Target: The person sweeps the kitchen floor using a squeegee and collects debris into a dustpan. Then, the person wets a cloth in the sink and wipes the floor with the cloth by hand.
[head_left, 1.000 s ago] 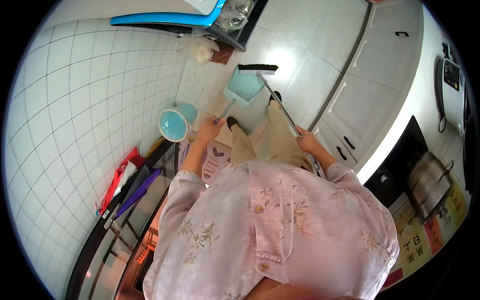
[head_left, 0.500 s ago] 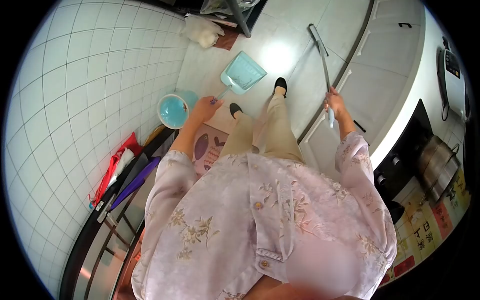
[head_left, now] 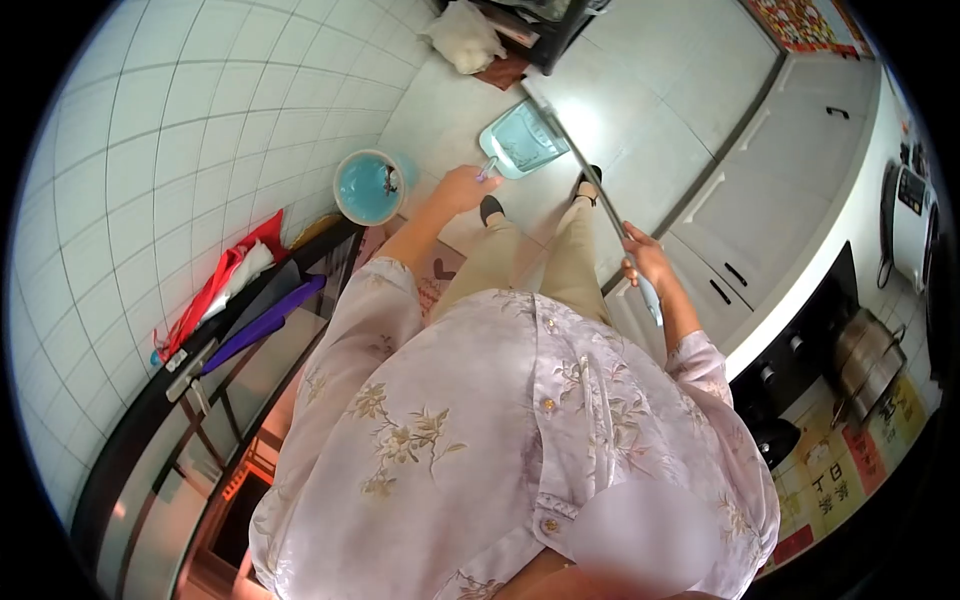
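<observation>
Pale floor tiles (head_left: 640,110) spread across the upper middle, where the dustpan (head_left: 524,140) lay; the left fingers (head_left: 488,180) gripped its handle, the right fingers (head_left: 630,272) wrapped the broom's handle (head_left: 601,191).

Tiled flr (head_left: 640,120) w/ bucket (head_left: 406,172), dustpan (head_left: 514,140), white bag (head_left: 463,38), patterned mat (head_left: 441,268) (brown sheet (head_left: 503,73) nr bag).

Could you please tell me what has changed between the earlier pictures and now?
After swinging out toward the cabinets, the broom has come back left, its head again at the dustpan. Nothing was newly taken hold of or let go: the left hand still holds the dustpan, the right hand the broom. The bucket stayed by the tiled wall.
</observation>
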The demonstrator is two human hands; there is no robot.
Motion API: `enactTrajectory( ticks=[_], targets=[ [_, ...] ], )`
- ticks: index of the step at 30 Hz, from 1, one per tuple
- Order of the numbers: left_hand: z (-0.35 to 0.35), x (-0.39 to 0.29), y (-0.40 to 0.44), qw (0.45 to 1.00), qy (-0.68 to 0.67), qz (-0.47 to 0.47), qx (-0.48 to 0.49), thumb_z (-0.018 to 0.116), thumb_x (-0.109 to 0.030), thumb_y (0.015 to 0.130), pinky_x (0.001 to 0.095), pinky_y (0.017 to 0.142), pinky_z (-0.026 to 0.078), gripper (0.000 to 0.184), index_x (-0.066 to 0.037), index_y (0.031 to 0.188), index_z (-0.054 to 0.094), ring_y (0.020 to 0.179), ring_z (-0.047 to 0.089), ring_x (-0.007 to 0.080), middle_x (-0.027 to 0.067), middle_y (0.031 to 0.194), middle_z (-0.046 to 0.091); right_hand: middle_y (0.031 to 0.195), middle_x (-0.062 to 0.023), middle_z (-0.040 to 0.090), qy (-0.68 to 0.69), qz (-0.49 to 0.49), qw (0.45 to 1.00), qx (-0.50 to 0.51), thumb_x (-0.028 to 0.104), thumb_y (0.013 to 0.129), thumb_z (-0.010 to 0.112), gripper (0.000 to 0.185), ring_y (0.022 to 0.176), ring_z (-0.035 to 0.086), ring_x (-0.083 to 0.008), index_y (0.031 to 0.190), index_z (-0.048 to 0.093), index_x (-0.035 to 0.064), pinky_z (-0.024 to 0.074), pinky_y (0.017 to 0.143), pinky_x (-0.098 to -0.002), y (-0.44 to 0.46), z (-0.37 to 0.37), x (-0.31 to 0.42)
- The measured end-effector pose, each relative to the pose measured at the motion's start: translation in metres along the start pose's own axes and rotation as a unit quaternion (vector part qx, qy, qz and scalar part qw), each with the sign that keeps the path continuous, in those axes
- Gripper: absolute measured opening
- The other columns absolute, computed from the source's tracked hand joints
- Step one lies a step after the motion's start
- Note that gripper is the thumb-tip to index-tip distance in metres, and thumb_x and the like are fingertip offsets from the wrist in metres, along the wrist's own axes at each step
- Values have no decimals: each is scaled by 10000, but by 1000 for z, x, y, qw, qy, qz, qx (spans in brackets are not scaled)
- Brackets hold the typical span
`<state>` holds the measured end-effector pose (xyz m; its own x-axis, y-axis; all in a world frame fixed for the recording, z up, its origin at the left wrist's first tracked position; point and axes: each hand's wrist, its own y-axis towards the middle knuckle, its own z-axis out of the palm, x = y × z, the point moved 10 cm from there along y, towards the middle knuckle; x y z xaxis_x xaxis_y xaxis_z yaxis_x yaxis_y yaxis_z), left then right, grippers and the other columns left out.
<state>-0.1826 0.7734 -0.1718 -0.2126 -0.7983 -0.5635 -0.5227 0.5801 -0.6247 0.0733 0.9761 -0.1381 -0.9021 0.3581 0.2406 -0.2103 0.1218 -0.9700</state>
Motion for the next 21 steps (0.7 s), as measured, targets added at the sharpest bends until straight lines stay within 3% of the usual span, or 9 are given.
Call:
enactTrajectory(
  ticks=[5, 8, 10, 12, 15, 17, 21],
  targets=[
    [-16, 40, -37, 999, -2, -32, 3, 505, -495, 800, 419, 628, 411, 497, -4, 760, 566, 696, 535, 351, 191, 730, 570, 630, -108, 515, -130, -80, 983, -98, 133, 831, 446, 525, 416, 449, -149, 1341, 321, 110, 389, 375, -300, 30, -22, 26],
    [-27, 72, -68, 996, -36, -81, 6, 504, -488, 800, 428, 659, 420, 495, 1, 763, 574, 745, 550, 364, 204, 767, 578, 626, -106, 511, -111, -59, 987, -98, 130, 825, 451, 533, 427, 454, -153, 1337, 313, 82, 389, 378, -303, 46, -14, 25],
    [-27, 96, -82, 990, -79, -117, 17, 499, -481, 803, 427, 655, 415, 496, 8, 753, 568, 740, 545, 363, 204, 761, 574, 630, -98, 509, -107, -43, 990, -76, 129, 823, 451, 543, 439, 463, -155, 1343, 299, 89, 390, 378, -303, 57, 7, 14],
    [-30, 109, -88, 993, -58, -99, -23, 497, -475, 804, 424, 644, 406, 490, 9, 754, 553, 726, 538, 361, 199, 753, 572, 566, -44, 445, -134, -36, 989, -49, 155, 852, 441, 523, 400, 410, -139, 1352, 290, 162, 359, 361, -290, 62, 39, 4],
    [-15, 130, -89, 990, -92, -105, -21, 495, -474, 805, 425, 637, 401, 490, 11, 753, 540, 715, 531, 361, 198, 740, 566, 579, -46, 450, -159, -27, 987, -11, 148, 850, 449, 528, 405, 410, -136, 1352, 287, 162, 355, 360, -289, 51, 87, -3],
    [-18, 123, -91, 989, -103, -108, -13, 494, -475, 806, 428, 643, 401, 492, 11, 751, 538, 718, 530, 363, 201, 741, 566, 587, -47, 453, -108, -2, 992, 68, 147, 847, 454, 532, 405, 404, -129, 1352, 287, 170, 349, 356, -289, 42, 124, -7],
    [-16, 127, -96, 981, -143, -119, -48, 494, -473, 808, 422, 642, 405, 489, 9, 739, 539, 707, 525, 370, 208, 734, 566, 593, -43, 451, -55, 43, 993, 91, 146, 845, 456, 539, 403, 394, -121, 1355, 284, 177, 344, 355, -281, 19, 164, 16]
  ],
)
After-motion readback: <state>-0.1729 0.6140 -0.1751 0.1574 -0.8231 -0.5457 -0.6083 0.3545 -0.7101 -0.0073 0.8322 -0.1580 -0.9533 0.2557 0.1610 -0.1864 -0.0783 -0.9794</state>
